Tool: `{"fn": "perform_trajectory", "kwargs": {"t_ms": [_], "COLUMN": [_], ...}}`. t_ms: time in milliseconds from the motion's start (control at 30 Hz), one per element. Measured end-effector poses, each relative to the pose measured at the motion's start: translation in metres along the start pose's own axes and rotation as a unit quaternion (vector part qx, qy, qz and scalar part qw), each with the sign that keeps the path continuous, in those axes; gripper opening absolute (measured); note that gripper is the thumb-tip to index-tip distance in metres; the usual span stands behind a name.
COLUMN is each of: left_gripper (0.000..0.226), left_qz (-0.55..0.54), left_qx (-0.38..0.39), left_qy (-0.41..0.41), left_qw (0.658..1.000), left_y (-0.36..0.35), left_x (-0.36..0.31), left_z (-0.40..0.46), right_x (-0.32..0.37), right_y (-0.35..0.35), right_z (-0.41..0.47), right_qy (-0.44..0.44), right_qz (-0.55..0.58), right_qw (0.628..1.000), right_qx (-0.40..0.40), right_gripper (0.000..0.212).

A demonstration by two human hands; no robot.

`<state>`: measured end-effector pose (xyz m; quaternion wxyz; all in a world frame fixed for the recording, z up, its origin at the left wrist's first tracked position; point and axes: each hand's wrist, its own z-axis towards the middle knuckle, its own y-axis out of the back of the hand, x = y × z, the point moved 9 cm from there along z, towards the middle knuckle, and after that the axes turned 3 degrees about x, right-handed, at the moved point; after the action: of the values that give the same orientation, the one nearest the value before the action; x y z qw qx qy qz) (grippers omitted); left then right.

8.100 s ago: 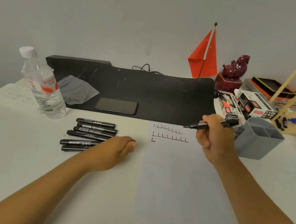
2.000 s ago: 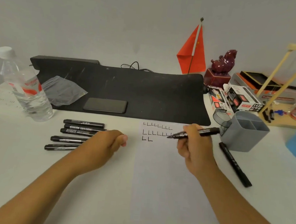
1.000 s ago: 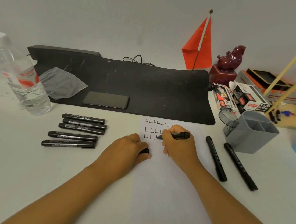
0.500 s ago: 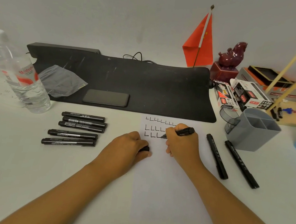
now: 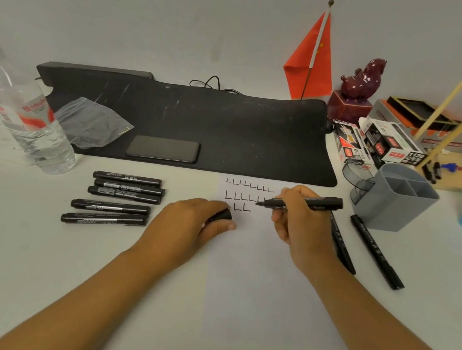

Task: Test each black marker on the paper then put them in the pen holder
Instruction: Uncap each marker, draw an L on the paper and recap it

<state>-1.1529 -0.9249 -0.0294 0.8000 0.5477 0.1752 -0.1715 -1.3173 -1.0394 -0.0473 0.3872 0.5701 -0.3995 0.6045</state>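
paper (image 5: 256, 277) — matt white | pen holder (image 5: 397, 209) — smooth grey plastic

**An office desk set against a plain wall**

A pale worktop (image 5: 30, 253) stands against a bare grey wall, laid out as a desk. A long black desk mat (image 5: 229, 129) runs along the back with a dark phone (image 5: 163, 149) on it. Stationery surrounds it: loose black markers (image 5: 126, 186), printed marker boxes (image 5: 392, 144), a grey pen holder (image 5: 398, 203) and a sheet of paper (image 5: 256, 277). A small red desk flag (image 5: 312, 58), a maroon figurine (image 5: 363, 74) and a water bottle (image 5: 31, 114) complete the office look.
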Motion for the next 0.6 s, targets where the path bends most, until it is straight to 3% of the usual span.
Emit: {"fn": "perform_trajectory", "kwargs": {"t_ms": [100,200,433,600], "left_gripper": [0.041,0.036,0.022,0.035], "left_qz": [-0.094,-0.127,-0.144,-0.101], "left_qx": [0.013,0.036,0.051,0.067], "left_qy": [0.047,0.036,-0.003,-0.049], "left_qw": [0.994,0.991,0.988,0.991], "left_y": [0.001,-0.005,-0.009,-0.008], "left_x": [0.006,0.001,-0.01,-0.027], "left_z": [-0.001,-0.001,-0.002,-0.004], "right_x": [0.005,0.011,0.015,0.005], "right_y": [-0.015,-0.024,-0.033,-0.041], "right_z": [-0.015,-0.022,-0.027,-0.032], "right_qy": [-0.018,-0.004,0.019,-0.005], "right_qz": [0.059,0.044,0.009,-0.003], "right_qw": [0.996,0.995,0.992,0.991], "right_qx": [0.057,0.094,0.122,0.134], "right_gripper": [0.025,0.021,0.022,0.03]}}
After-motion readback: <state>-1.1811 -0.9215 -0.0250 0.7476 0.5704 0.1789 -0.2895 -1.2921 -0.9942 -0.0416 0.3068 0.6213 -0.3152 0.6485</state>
